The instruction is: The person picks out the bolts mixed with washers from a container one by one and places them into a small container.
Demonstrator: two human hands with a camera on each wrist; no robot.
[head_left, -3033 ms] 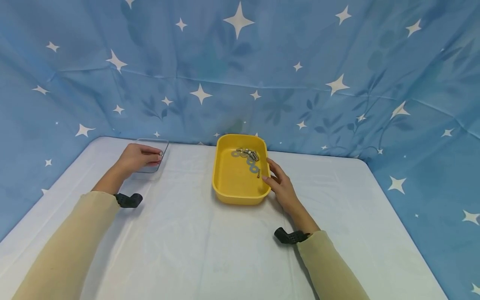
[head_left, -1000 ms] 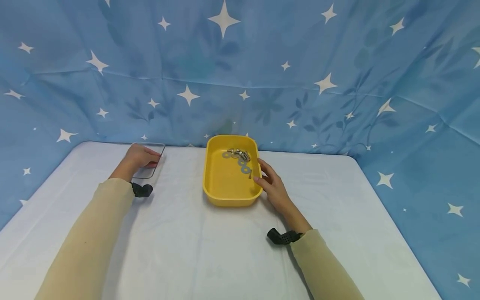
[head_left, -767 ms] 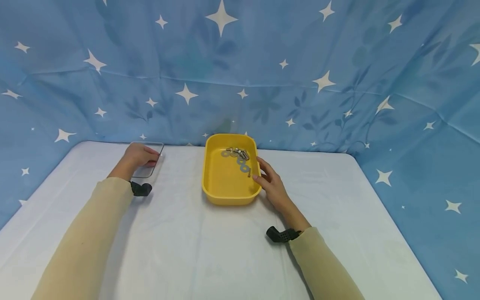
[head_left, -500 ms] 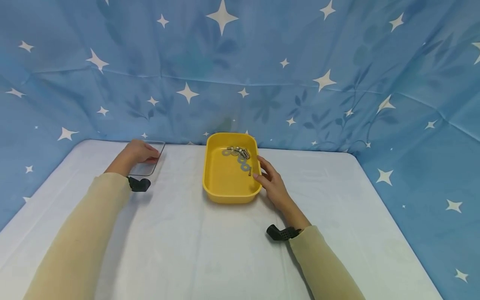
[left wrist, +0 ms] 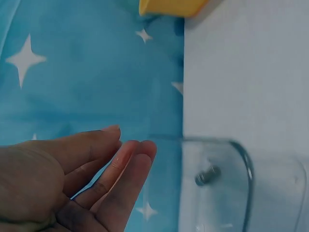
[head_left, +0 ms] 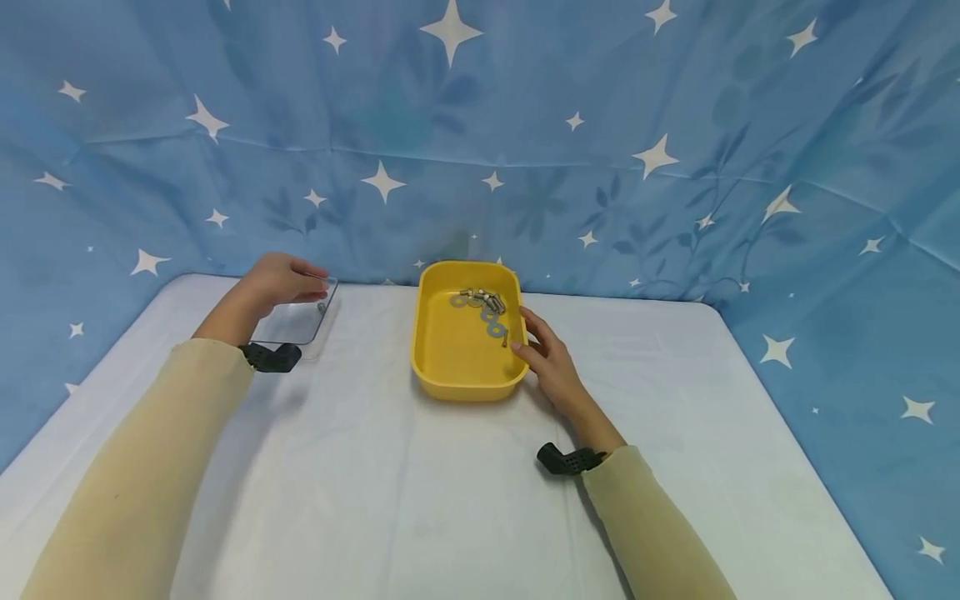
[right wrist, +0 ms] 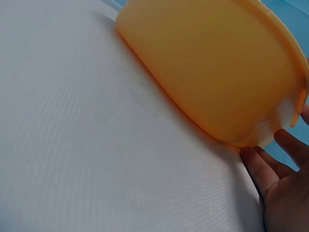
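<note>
My left hand point(head_left: 281, 282) is raised over a clear plastic box point(head_left: 288, 337), fingers extended. In the left wrist view nothing shows between the thumb and fingers point(left wrist: 123, 179). Inside the clear box, near its right side, lies a small metal bolt point(left wrist: 207, 175). My right hand point(head_left: 553, 367) holds the right wall of a yellow tray point(head_left: 457, 367), thumb over the rim and fingers against the outside. Metal bolts point(head_left: 491, 300) are heaped at the tray's back right, with several flat grey washers point(head_left: 496, 330) beside them. A thin screw point(head_left: 505, 338) lies apart near the right wall.
A white cloth covers the table point(head_left: 360, 467). Blue star-patterned fabric point(head_left: 480, 150) hangs directly behind and along both sides. The clear box stands at the back left and the tray at the back middle, with a stretch of white cloth between them.
My left hand pinched the small bolt over the clear box, lowered into the box, then let go and rose toward the back. The right hand stays on the tray.
</note>
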